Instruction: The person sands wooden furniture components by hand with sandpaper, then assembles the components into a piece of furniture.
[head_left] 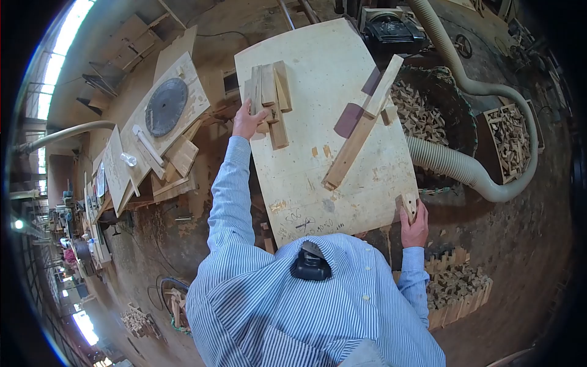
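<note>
At the left side of the pale worktable (293, 177), my left hand (247, 122) is closed on a cluster of wooden pieces (267, 82), with the thumb across them. Another wooden piece (279, 136) sticks out of that cluster toward me. My right hand (415, 225) grips a small wooden block (407, 205) at the near right corner; dark holes show in its face. Across the table's right half lies a long wooden fence (354, 147) at a slant. Reddish-brown plates (349, 120) are beside it, and a short block (389, 114) stands against it.
Right of the table, a large round basket (455, 101) holds wood offcuts, with a ribbed hose (452, 162) running past it. A crate of offcuts (512, 140) is farther right, another bin (458, 290) near my right elbow. At left, a circular saw blade (166, 107) lies on a board.
</note>
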Available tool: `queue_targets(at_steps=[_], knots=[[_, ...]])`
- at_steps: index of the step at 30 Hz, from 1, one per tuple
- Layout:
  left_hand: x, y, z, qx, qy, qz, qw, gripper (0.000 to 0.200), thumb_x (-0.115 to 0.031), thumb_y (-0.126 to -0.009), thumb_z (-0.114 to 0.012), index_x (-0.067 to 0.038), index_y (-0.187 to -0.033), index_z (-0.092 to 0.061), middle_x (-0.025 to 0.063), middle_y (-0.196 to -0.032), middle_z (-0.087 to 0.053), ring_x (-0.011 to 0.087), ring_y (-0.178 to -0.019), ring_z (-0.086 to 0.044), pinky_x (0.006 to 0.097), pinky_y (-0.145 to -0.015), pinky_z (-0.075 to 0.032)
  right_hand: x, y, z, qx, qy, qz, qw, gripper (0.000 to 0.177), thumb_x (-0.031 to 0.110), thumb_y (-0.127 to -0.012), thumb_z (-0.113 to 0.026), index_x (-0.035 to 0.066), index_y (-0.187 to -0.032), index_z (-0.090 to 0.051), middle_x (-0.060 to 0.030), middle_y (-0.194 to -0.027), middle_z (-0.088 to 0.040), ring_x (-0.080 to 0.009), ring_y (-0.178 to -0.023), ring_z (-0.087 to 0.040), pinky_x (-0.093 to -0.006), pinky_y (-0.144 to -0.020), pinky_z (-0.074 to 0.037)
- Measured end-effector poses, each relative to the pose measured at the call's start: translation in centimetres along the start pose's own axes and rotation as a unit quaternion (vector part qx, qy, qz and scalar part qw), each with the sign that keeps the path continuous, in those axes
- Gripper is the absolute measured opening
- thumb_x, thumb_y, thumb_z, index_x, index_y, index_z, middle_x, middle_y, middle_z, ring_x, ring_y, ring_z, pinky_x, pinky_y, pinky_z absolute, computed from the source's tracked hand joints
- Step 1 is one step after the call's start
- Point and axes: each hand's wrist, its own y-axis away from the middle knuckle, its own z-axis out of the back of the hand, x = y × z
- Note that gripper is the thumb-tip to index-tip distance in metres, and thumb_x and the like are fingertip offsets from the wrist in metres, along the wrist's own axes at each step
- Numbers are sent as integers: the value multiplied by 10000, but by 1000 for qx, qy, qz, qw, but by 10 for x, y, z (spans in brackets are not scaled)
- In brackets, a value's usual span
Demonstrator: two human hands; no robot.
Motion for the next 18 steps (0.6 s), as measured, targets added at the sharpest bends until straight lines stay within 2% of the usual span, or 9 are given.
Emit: queue_targets(at_steps=[2,4,5,7,8,10,15,17,18], knots=[[12,-4,5,15,14,10,1000,900,-279,-893,-838,82,-1585,-388,300,-1561,-514,361,-1468,-507,403,-1214,-406,3,-1,1,4,-7,-2,1000,678,396,-1006,-693,6,-1520,-488,-259,-1482,-546,-446,-1319,-582,-475,-1093,-502],[23,-11,8,29,110,35,993,824,-169,-911,-794,82,-1585,-393,247,-1551,-536,284,-1421,-548,363,-1159,-453,3,0,1,5,-3,-5,1000,669,412,-1020,-673,12,-1523,-487,-251,-1477,-559,-441,-1343,-565,-470,-1105,-487],[19,-9,12,27,110,33,993,824,-169,-911,-794,82,-1585,-393,247,-1551,-536,284,-1421,-548,363,-1159,-453,3,0,1,4,-5,-4,1000,669,412,-1020,-673,12,-1523,-487,-251,-1477,-559,-441,-1343,-565,-470,-1105,-487],[5,5,25,53,233,21,971,747,-117,-931,-753,89,-1566,-416,205,-1500,-583,229,-1309,-620,333,-1102,-488,5,0,1,5,-8,-12,1000,674,413,-1017,-670,4,-1521,-487,-252,-1471,-561,-443,-1345,-563,-469,-1108,-486],[-1,11,25,54,233,17,971,747,-117,-931,-753,89,-1566,-416,205,-1500,-583,229,-1309,-620,333,-1102,-488,4,-1,0,2,-9,-13,1000,674,413,-1017,-670,4,-1521,-487,-252,-1471,-561,-443,-1345,-563,-469,-1108,-486],[-16,22,17,8,266,-26,964,700,-103,-945,-733,90,-1547,-432,161,-1437,-625,189,-1198,-655,315,-1048,-510,0,0,-2,-10,-1,7,1000,670,397,-1000,-700,0,-1503,-502,-248,-1468,-558,-438,-1312,-587,-470,-1081,-509],[-89,40,-53,100,209,-41,972,680,-174,-964,-721,79,-1536,-453,158,-1347,-669,196,-1169,-653,310,-1008,-517,1,2,0,-20,-22,1,1000,666,367,-961,-741,26,-1490,-520,-227,-1455,-570,-423,-1294,-599,-458,-1071,-510],[-116,44,-88,138,119,-65,981,666,-229,-953,-736,53,-1512,-507,184,-1319,-679,210,-1177,-647,318,-1015,-510,1,3,3,-13,-10,-5,1000,672,356,-959,-741,27,-1498,-512,-226,-1466,-566,-421,-1301,-599,-461,-1075,-514],[-108,32,-119,107,105,-121,981,661,-245,-916,-756,60,-1465,-550,247,-1372,-661,288,-1194,-675,390,-1043,-515,1,2,3,-19,-6,-9,1000,672,356,-959,-741,27,-1498,-512,-226,-1466,-566,-421,-1301,-599,-461,-1075,-514]])
